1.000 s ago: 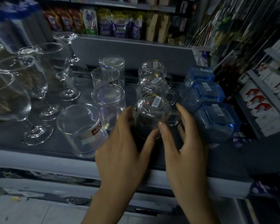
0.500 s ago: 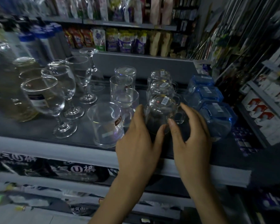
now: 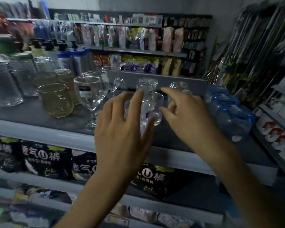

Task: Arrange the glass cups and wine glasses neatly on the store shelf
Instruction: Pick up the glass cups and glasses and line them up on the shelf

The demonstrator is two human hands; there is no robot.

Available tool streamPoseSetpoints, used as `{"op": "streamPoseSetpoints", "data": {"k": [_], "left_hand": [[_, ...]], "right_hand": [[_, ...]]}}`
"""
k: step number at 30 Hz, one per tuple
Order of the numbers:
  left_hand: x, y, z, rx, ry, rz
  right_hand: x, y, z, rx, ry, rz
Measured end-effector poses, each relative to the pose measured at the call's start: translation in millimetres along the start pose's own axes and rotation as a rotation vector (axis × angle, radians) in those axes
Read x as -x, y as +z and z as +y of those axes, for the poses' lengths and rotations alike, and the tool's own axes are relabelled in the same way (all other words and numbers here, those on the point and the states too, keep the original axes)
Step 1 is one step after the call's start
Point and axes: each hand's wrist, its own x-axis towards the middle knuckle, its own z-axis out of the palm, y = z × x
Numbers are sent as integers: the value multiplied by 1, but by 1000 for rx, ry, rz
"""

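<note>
1. Dim shop aisle: the grey shelf [image 3: 39, 127] carries the glassware, with packets racked behind and below it.
2. Both my hands are released. My left hand [image 3: 122, 129] and right hand [image 3: 186, 116] hover with fingers spread, grasping nothing. The blur hides whether a fingertip brushes glass.
3. Risk one: the clear glass cups [image 3: 156, 109] stand packed in a row. A clumsy reach could knock one into its neighbour and chip it.
4. Risk two: the wine glasses [image 3: 90, 94], at nine o'clock of my left hand, look top-heavy on thin stems. A sideways sweep of that wrist could topple them off the shelf edge.
5. The clear cups lie at twelve o'clock between my hands, partly hidden behind my left fingers. The handled cups [image 3: 179, 85] sit at twelve o'clock of my right hand and the blue cups [image 3: 229, 112] at three o'clock.
</note>
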Motion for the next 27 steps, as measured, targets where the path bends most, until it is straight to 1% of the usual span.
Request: {"op": "streamPoseSetpoints", "data": {"k": [2, 4, 6, 12, 16, 21, 27], "left_hand": [[-2, 3, -11, -1, -30, -95], [-3, 7, -18, 22, -53, -148], [-3, 9, -22, 86, -84, -169], [6, 2, -22, 289, -232, -209], [12, -5, -24, 400, -269, -167], [19, -9, -27, 501, -303, -81], [34, -7, -28, 618, -305, 65]], "right_hand": [[-11, 9, -2, 63, 27, -133], [-16, 20, -2, 124, 16, -188], [-19, 27, -2, 137, 26, -187], [-5, 41, -10, 94, 57, -69], [8, 48, -16, 84, 35, 6], [19, 51, -23, 115, 77, 55], [26, 53, -25, -11, 56, 126]]}}
